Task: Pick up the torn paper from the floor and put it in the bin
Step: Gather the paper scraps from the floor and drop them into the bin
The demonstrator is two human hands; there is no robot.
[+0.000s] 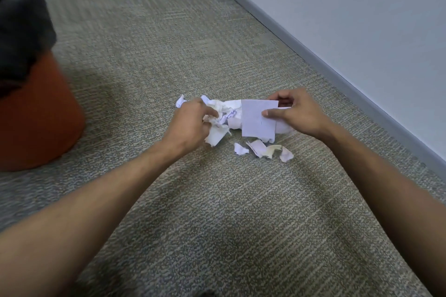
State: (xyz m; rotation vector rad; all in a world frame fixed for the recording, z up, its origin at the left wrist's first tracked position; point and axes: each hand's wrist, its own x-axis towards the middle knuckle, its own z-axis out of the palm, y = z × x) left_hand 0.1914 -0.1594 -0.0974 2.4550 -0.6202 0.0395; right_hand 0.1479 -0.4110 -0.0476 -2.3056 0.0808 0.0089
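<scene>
Torn white paper lies in a small heap (233, 113) on the grey carpet, with several loose scraps (264, 149) just in front of it. My left hand (190, 123) is closed around a bunch of crumpled scraps (216, 134). My right hand (296, 113) pinches a flat square piece of paper (254, 119) between thumb and fingers, held upright above the heap. The bin (38, 118) is orange-brown with a black liner (21, 21) and stands at the far left, about an arm's length from the paper.
A pale wall with a grey skirting board (337, 77) runs diagonally along the right side and meets a back wall at the top. Patterned grey carpet (217, 212) stretches between my forearms and toward the bin.
</scene>
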